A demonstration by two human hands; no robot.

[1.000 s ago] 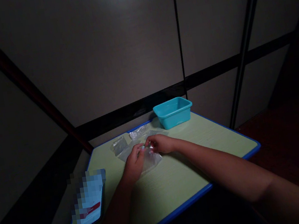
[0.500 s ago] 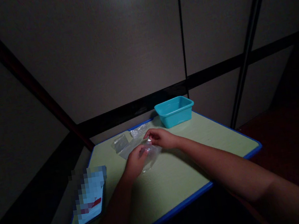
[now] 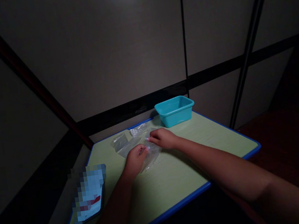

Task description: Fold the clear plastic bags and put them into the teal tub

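Observation:
A clear plastic bag (image 3: 152, 157) lies spread over the middle of the pale green table, between and under my two hands. My left hand (image 3: 136, 158) pinches its near left part between thumb and fingers. At the upper right of the bag, my right hand (image 3: 162, 138) has thumb and fingertips closed on the film. Just behind are a folded piece of clear plastic (image 3: 120, 141) and a crumpled one (image 3: 138, 129), both on the table.
A turquoise basket (image 3: 176, 115) stands at the back of the table (image 3: 176, 175), which has a blue edge. A flat bluish item (image 3: 93, 195), partly pixelated, lies at the left edge. Panelled cupboard doors rise behind.
My fingertips have shifted a little on the bag, with a slightly wider gap between my hands. The film between them looks flatter than before.

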